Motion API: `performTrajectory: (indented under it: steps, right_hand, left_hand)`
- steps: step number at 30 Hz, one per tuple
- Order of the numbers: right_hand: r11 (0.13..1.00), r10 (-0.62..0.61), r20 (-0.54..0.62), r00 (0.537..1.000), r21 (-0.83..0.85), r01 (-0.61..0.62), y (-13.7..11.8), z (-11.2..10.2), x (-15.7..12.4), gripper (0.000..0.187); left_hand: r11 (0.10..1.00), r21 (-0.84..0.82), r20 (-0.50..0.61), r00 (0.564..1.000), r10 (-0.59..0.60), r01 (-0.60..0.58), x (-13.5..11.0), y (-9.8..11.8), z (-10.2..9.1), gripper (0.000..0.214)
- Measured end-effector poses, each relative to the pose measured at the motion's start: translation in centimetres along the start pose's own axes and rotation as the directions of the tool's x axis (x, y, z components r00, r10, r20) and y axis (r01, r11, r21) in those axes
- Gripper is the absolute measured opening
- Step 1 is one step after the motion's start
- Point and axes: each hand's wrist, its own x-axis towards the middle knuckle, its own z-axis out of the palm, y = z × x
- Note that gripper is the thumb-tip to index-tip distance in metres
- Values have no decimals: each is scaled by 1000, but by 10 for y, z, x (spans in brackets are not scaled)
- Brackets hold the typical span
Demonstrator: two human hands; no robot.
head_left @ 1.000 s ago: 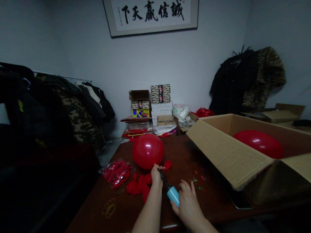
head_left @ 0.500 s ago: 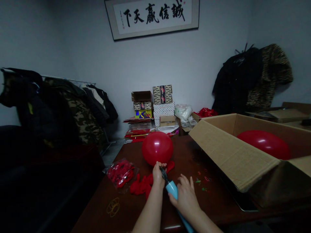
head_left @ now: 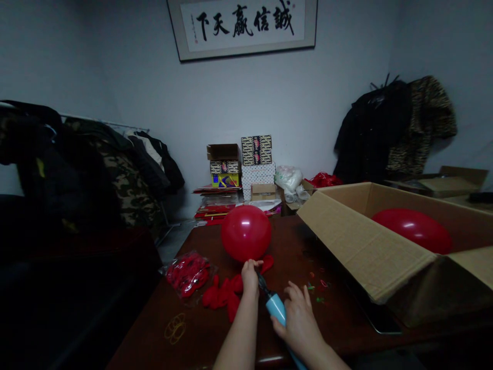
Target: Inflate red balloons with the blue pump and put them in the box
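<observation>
A round red balloon [head_left: 245,232] stands inflated above the dark table [head_left: 192,329], its neck fitted on the black nozzle of a light blue hand pump [head_left: 276,306]. My left hand [head_left: 249,273] pinches the balloon's neck on the nozzle. My right hand [head_left: 298,318] is wrapped around the blue pump barrel, lower right of the left hand. Several flat red balloons [head_left: 223,296] lie on the table just left of my left hand.
A clear bag of red balloons [head_left: 187,272] and yellow rubber bands [head_left: 174,328] lie at the left. A large open cardboard box [head_left: 370,246] holding another inflated red balloon [head_left: 413,229] fills the right. Small coloured clips [head_left: 318,285] are scattered mid-table. Stacked boxes [head_left: 254,165] stand behind.
The pump barrel slid in, out and back under my right hand. The balloon looks slightly larger. The view shifted a little.
</observation>
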Motion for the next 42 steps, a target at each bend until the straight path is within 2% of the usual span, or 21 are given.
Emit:
performTrajectory:
  steps: [3,5,8,12,17,20,23,26,29,35,42]
  right_hand:
    - [1000,4,16,1000,-2,-4,3,-2,-5,34]
    - [1000,20,32,999,-10,-20,5,-3,-8,33]
    - [998,63,27,998,-27,-62,8,-5,-9,34]
    - [997,65,13,998,-39,-65,7,-7,-6,38]
    - [993,81,2,997,-85,-81,6,-3,-1,40]
    - [990,97,25,995,-105,-94,6,5,4,43]
    - [987,113,62,992,-122,-104,7,18,12,47]
    - [982,115,29,993,-155,-109,9,34,18,50]
    - [978,111,7,994,-181,-108,12,47,24,52]
    - [973,117,-2,993,-199,-115,11,62,32,53]
    - [970,127,-26,992,-205,-129,12,71,36,54]
  left_hand:
    - [999,38,-19,1000,5,-4,7,8,-6,17]
    - [996,69,-42,997,-62,65,11,17,-10,18]
    - [989,85,-16,993,-120,120,14,26,-15,20]
    - [991,24,24,991,-132,131,10,24,-20,22]
    - [997,-23,-11,997,-79,79,2,21,-26,21]
    - [996,-55,1,997,-75,75,-4,23,-29,21]
    - [981,-150,19,992,-122,124,-11,25,-31,22]
    - [941,-282,40,982,-184,187,-19,30,-31,18]
    - [913,-353,70,979,-193,205,-26,37,-29,15]
    - [910,-367,68,981,-179,192,-35,46,-25,14]
    - [913,-368,79,984,-159,177,-37,45,-26,16]
